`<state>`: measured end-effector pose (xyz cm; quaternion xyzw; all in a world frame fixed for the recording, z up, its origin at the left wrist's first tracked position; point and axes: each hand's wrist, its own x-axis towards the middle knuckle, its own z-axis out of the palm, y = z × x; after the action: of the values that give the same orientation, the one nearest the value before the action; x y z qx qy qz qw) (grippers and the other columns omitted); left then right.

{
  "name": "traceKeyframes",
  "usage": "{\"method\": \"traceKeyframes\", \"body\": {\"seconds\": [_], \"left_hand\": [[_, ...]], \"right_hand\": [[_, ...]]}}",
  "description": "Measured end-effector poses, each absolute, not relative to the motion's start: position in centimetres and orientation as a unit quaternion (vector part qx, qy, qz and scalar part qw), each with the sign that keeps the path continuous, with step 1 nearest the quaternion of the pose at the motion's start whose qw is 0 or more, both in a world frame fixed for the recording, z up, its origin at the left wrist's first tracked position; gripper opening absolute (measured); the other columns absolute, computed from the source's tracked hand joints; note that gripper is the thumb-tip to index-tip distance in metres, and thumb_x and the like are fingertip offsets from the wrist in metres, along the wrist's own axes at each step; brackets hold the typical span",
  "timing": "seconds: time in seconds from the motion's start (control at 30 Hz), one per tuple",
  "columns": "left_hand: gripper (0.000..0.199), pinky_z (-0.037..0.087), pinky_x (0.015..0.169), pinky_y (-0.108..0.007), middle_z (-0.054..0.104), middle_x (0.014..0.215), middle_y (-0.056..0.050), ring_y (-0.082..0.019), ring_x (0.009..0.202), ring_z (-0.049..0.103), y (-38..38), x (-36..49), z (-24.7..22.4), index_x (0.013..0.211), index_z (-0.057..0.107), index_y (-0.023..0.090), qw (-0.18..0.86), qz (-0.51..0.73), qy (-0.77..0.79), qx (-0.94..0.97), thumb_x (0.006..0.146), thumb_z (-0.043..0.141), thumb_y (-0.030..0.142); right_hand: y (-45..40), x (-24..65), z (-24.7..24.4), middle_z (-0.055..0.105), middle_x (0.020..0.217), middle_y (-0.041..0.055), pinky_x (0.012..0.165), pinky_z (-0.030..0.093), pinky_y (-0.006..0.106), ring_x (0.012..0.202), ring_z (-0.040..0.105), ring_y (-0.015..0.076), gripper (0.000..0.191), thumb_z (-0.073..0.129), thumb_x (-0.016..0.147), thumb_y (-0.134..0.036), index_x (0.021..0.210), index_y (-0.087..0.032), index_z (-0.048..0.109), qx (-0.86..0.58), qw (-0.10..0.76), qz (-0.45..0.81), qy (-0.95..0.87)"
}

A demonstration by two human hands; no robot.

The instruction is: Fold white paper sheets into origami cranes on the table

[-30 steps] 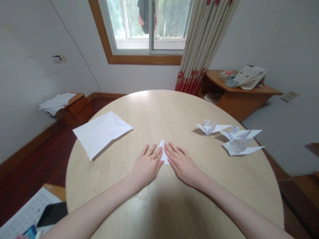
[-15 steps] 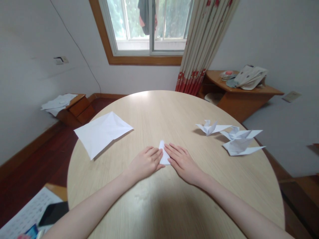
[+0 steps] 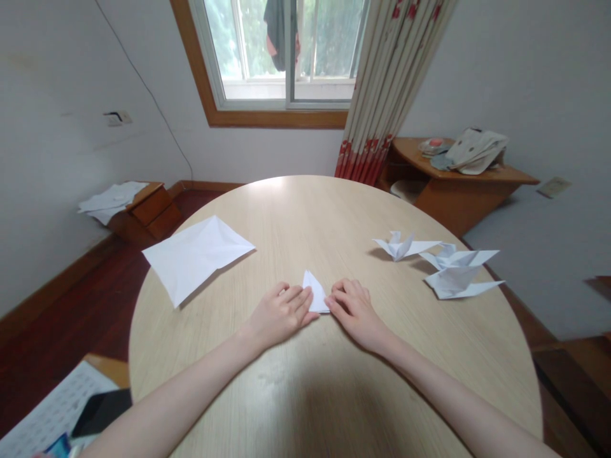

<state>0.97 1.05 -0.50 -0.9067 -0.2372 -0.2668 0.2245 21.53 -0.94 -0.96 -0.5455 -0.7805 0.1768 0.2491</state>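
A small folded white paper (image 3: 316, 298), pointed at its far end, lies flat on the round wooden table (image 3: 305, 210). My left hand (image 3: 282, 313) rests on the paper's left side, palm down, its fingers laid out flat. At the right edge of the paper, my right hand (image 3: 357, 313) has its fingers bent, thumb and fingertips together at the paper's lower right corner. Whatever lies between those fingertips is too small to make out fully.
A large creased white sheet (image 3: 198, 257) lies at the table's left. Several folded paper birds (image 3: 453, 280) stand at the right. A dark phone (image 3: 101, 412) and a printed sheet (image 3: 57, 404) are at the lower left, beside the table.
My right hand has drawn back a little to the right and curled its fingers, uncovering more of the folded paper. My left hand has hardly moved.
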Motion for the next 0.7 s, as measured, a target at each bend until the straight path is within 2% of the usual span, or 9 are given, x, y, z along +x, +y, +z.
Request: {"method": "traceKeyframes", "body": {"seconds": [0.27, 0.43, 0.57, 0.7], "left_hand": [[0.035, 0.046, 0.072, -0.033, 0.073, 0.105, -0.009, -0.019, 0.085, 0.065, 0.9, 0.9, -0.4, 0.104, 0.065, 0.010, 0.197, -0.283, -0.255, -0.903, 0.097, 0.048, 0.040], [0.041, 0.048, 0.079, -0.036, 0.067, 0.118, -0.016, -0.025, 0.097, 0.063, 0.3, 1.0, 0.0, 0.122, 0.056, 0.010, 0.146, -0.311, -0.310, -0.886, 0.096, 0.050, 0.040], [0.053, 0.049, 0.086, -0.042, 0.064, 0.118, -0.018, -0.028, 0.104, 0.060, -0.3, 1.3, -0.2, 0.131, 0.047, 0.011, 0.015, -0.349, -0.396, -0.849, 0.093, 0.052, 0.047], [0.041, 0.050, 0.079, -0.038, 0.068, 0.096, -0.010, -0.023, 0.088, 0.062, -0.5, 1.7, -0.3, 0.109, 0.059, 0.014, -0.206, -0.374, -0.444, -0.788, 0.088, 0.058, 0.049]], "right_hand": [[-0.6, 22.0, -1.2, 0.054, 0.091, 0.0045, 0.089, 0.037, 0.044, 0.095, 0.050, 0.0229, 0.029, 0.046, 0.093, -0.039, 0.072, -0.022, 0.056, -0.530, 0.309, 0.241, -0.752], [-0.7, 22.0, -1.1, 0.052, 0.094, 0.0051, 0.093, 0.039, 0.044, 0.098, 0.049, 0.0231, 0.027, 0.045, 0.093, -0.041, 0.076, -0.023, 0.056, -0.515, 0.352, 0.273, -0.732], [-0.8, 21.8, -1.2, 0.050, 0.093, 0.0053, 0.092, 0.041, 0.042, 0.097, 0.050, 0.0225, 0.024, 0.045, 0.093, -0.039, 0.078, -0.023, 0.054, -0.508, 0.380, 0.292, -0.716], [-1.1, 21.6, -1.3, 0.048, 0.093, 0.0053, 0.088, 0.044, 0.039, 0.093, 0.050, 0.0212, 0.022, 0.044, 0.093, -0.038, 0.078, -0.023, 0.052, -0.501, 0.397, 0.304, -0.707]]}}
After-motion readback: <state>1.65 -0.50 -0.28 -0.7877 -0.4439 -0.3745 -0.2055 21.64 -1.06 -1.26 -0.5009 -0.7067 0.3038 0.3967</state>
